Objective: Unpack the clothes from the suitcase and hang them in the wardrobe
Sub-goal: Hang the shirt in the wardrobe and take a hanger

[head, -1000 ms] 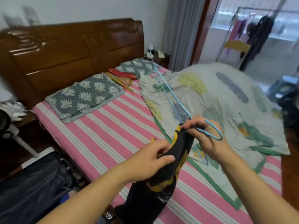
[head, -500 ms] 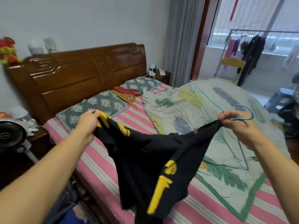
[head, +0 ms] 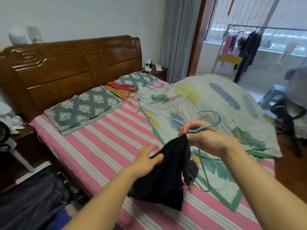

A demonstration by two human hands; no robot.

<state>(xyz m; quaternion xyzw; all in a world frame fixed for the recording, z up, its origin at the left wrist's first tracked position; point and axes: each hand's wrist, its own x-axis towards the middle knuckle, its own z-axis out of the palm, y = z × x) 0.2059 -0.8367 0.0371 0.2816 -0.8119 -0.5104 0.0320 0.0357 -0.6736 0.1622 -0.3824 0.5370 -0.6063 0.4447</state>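
Centre frame, over striped bed [head: 103, 146]: right hand [head: 205, 138] pinches blue wire hanger [head: 210, 119] and black garment [head: 166, 178]; left hand [head: 147, 161] grips garment edge.

- The garment [head: 166, 178] is black cloth, matt and soft, and it hangs in loose folds.
- The hanger [head: 209, 113] is a thin light-blue wire with a smooth coat; whether plastic or painted metal, I cannot tell.
- The headboard [head: 71, 67] is dark brown wood, polished and glossy, with carved lines.
- The sheet [head: 103, 146] is pink and grey striped cloth, matt, with a woven look.
- The pillow [head: 83, 108] has a grey printed cloth cover with a lace-like edge.
- The quilt [head: 224, 100] is pale printed cloth, matt and wrinkled.
- The suitcase [head: 28, 201] is dark fabric with a slight shine.
- The curtain [head: 179, 37] is grey cloth in smooth folds.
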